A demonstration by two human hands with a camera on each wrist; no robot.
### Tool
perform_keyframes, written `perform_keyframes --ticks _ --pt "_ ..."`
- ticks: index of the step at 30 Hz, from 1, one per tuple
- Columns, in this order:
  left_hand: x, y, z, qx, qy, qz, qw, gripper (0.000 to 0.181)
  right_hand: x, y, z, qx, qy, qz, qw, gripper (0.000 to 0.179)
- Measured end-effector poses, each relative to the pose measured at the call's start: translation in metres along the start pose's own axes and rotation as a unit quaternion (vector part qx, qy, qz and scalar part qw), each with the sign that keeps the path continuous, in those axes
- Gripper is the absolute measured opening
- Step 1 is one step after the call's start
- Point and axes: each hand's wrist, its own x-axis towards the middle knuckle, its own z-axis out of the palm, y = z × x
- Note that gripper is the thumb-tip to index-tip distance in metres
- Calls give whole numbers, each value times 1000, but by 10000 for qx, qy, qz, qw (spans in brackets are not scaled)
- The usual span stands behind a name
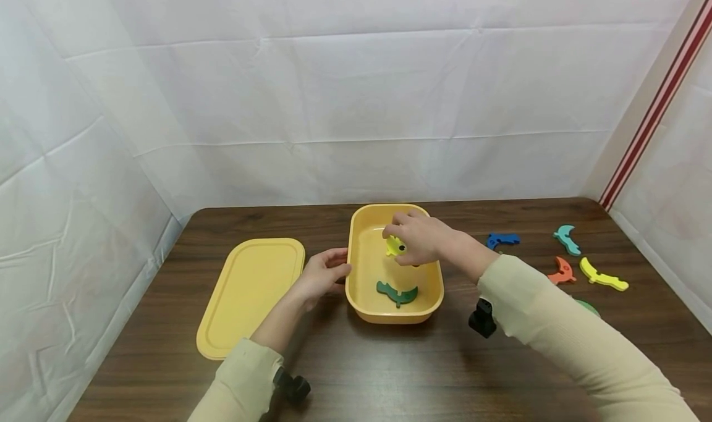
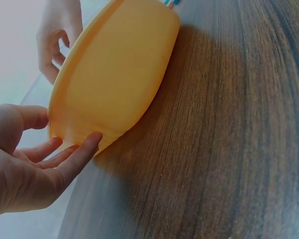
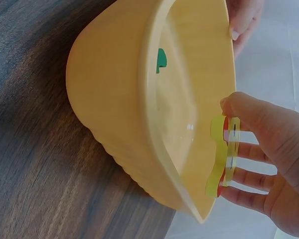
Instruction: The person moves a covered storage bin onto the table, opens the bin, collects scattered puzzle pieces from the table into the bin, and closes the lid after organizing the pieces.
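Observation:
A yellow plastic tub (image 1: 366, 298) stands near the middle of the table. My left hand (image 1: 324, 274) holds its left side, thumb at the rim and fingers against the outer wall, as the left wrist view shows. Above the tub's interior, my right hand (image 1: 418, 238) pinches a yellow-green toy piece (image 1: 393, 246) with a round black spot; red parts (image 3: 226, 128) also show on it in the right wrist view. A dark green curved piece (image 1: 397, 293) lies on the tub floor, towards the near end.
Left of the tub lies a flat yellow lid (image 1: 253, 292). Right of it are loose pieces: blue (image 1: 503, 240), teal (image 1: 567, 240), orange-red (image 1: 563, 270) and yellow (image 1: 602, 275). A green piece (image 1: 587, 308) is partly behind the right sleeve. White sheeting (image 1: 367, 101) hangs behind the table.

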Motion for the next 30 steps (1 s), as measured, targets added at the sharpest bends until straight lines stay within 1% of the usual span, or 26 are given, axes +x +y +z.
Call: perform_keyframes --ticks 9,12,19,30 --pt "0 0 0 -59 -7 10 10000 44 9 -3 4 27 -198 -35 9998 46" --pt "0 1 0 -54 -31 28 10000 44 10 -4 6 28 -238 -28 9997 45" --pt "-1 2 0 -25 -27 -37 10000 44 12 -4 12 52 -328 5 9994 45" --pt "-2 2 0 16 -99 -21 9999 44 12 -6 17 132 -396 -5 9991 48"
